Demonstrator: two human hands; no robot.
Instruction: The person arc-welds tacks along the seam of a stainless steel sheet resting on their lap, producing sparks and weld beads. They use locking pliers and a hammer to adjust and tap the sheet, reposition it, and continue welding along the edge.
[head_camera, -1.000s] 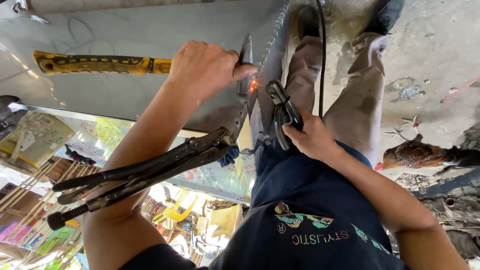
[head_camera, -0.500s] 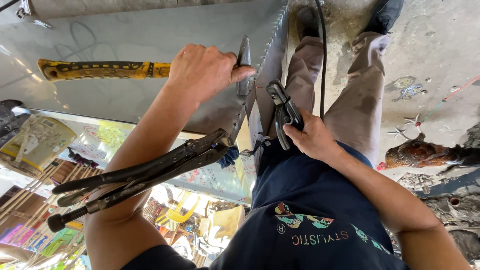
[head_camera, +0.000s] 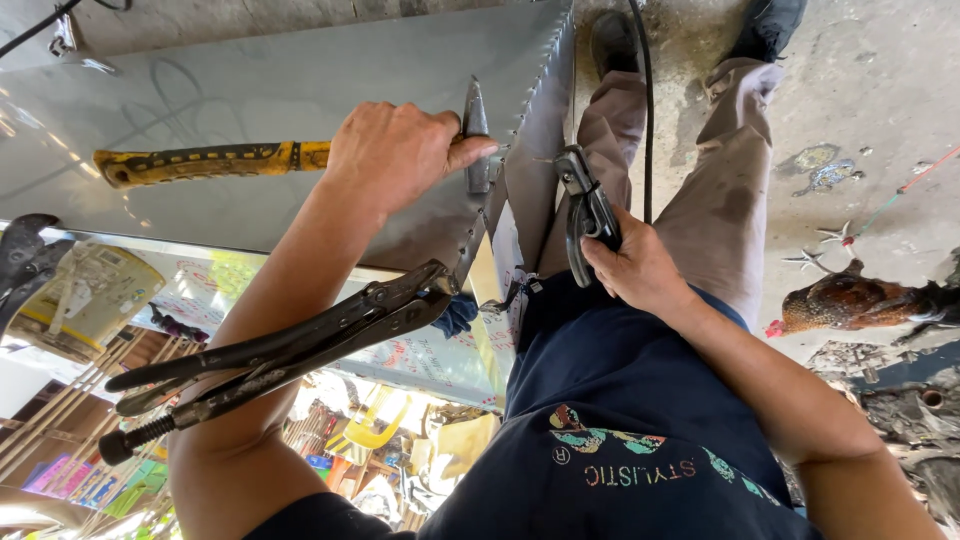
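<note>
Your right hand (head_camera: 630, 265) holds a black welding electrode holder (head_camera: 585, 215), fingers clenched around its handle, its tip just beside the serrated seam at the right edge of the grey sheet-metal panel (head_camera: 250, 90). Your left hand (head_camera: 400, 150) grips a small dark metal piece (head_camera: 476, 140) standing upright against that same edge, thumb stretched along the seam and the other fingers curled over the panel.

A yellow-and-black handled hammer (head_camera: 200, 162) lies flat on the panel, its handle pointing toward the left edge and its head end hidden under your left hand. Locking pliers (head_camera: 280, 350) are clamped on the near corner of the panel, their long handles hanging out below your left forearm.

The panel is dull grey, faintly scribbled and reflective toward its left side. Beyond its right edge you see your grey trousers (head_camera: 720, 190) and dark shoes (head_camera: 610, 40) on a stained, cracked concrete floor (head_camera: 870, 90), with a black cable (head_camera: 645, 110) running down between your legs. A chicken (head_camera: 850, 300) stands on the floor at the right, near small star-shaped metal scraps (head_camera: 810, 260). Below the near edge of the panel, bright daylight falls on a clutter of coloured packaging, a yellow plastic item (head_camera: 365, 425) and a blue rag (head_camera: 458, 315).
</note>
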